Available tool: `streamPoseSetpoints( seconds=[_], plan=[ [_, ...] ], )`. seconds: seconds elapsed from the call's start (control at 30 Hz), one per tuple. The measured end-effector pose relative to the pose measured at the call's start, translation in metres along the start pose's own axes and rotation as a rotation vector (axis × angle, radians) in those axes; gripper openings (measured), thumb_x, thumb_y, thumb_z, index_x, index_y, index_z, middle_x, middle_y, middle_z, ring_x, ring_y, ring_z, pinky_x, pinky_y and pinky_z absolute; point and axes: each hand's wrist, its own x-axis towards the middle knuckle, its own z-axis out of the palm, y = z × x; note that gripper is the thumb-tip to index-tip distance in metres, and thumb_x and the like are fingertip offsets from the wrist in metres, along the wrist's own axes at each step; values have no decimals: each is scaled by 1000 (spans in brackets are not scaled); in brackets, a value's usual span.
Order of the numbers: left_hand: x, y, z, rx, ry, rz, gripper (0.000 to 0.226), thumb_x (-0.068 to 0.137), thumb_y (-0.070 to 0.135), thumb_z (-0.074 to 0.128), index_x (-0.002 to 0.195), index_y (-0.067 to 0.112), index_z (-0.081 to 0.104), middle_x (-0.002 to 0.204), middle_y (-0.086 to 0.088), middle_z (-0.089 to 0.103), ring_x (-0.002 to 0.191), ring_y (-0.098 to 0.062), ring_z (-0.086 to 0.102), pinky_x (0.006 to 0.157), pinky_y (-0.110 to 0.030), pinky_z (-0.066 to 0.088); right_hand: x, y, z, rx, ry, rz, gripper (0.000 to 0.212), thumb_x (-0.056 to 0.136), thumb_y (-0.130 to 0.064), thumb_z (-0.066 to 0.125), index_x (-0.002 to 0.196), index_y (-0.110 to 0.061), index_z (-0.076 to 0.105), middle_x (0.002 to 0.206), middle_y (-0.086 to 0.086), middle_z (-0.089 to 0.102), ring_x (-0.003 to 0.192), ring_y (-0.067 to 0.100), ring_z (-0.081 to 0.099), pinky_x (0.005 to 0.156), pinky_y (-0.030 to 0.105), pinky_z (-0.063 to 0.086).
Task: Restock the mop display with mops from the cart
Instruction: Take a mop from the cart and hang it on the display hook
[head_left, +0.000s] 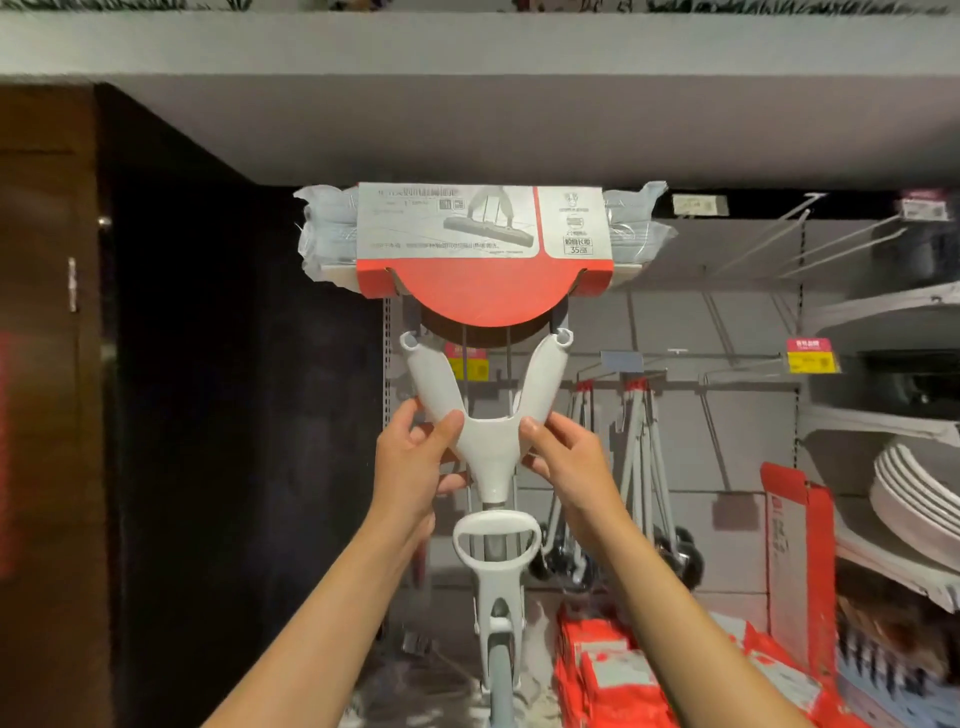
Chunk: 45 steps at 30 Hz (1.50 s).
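Up under the shelf (467, 130), we've got left hand (415, 462) and right hand (571, 462) pinching the mop (485, 447) yoke; top-heavy head could tip off its hook.

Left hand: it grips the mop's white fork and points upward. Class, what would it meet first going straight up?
Probably the red and white card sleeve on the mop head, directly above the left hand, then the shelf underside. Depth is unclear.

Only one view serves you: the head camera, wide-angle, worn above your raised forearms. It faces forward and slightly upward at the display, close behind your left hand (415, 457) and right hand (566, 462).
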Motion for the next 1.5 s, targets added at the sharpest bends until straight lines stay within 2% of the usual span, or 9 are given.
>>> streamPoseSetpoints(
  seconds=[0.07,0.2,0.53,0.67,0.73,0.87,0.97,1.17,1.5],
  plan=[
    [26,4,-7,7,-9,26,23,96,20,67,117,24,61,103,-6,76,90,-26,76,58,-38,60,10,13,9,5,-9,6,20,98,-21,63,114,-12,71,108,3,76,101,15,72,87,30,58],
    [68,5,-16,7,-31,50,36,95,22,68,129,23,57,109,-7,74,93,-23,75,57,-29,57,30,31,27,45,-60,4,18,97,-20,64,112,-15,73,102,1,78,94,17,75,73,21,58],
    [154,-9,-15,-9,-48,146,30,94,23,70,122,17,62,103,-11,75,88,-26,76,48,-24,53,118,39,51,40,31,-24,23,98,-18,63,97,2,73,100,26,72,95,41,69,92,55,53],
    [188,-9,-5,4,-54,198,29,94,26,70,122,18,63,102,-11,76,86,-26,76,48,-25,54,158,40,50,30,44,-89,22,97,-18,64,87,-1,75,85,13,76,75,15,70,66,24,57],
    [205,-7,1,50,-46,223,30,94,27,70,122,21,63,101,-5,77,87,-22,77,55,-27,58,179,38,51,64,46,-87,23,97,-16,63,81,-3,75,80,13,75,67,11,67,60,21,52],
    [237,-7,7,190,-86,289,36,94,25,70,128,28,60,108,1,76,93,-14,75,63,-24,59,219,34,53,132,49,-86,32,97,-16,63,90,15,65,94,39,64,71,37,60,74,43,52],
    [256,-6,7,213,-102,325,37,94,21,71,129,27,61,107,3,76,93,-14,75,65,-24,59,241,32,58,167,45,-78,38,97,-15,62,94,23,56,98,47,56,72,32,54,73,45,48],
    [294,-7,4,175,-41,377,21,94,22,70,114,19,72,101,0,78,90,-16,76,68,-26,60,280,28,69,219,18,-76,34,97,-15,63,93,18,63,91,39,64,75,28,57,72,40,48],
    [355,11,-11,84,6,385,14,96,26,67,105,34,74,101,3,78,89,-20,77,63,-35,62,337,9,109,213,-8,-108,29,97,-15,64,94,14,69,99,33,69,78,29,64,78,46,56]
  ],
)
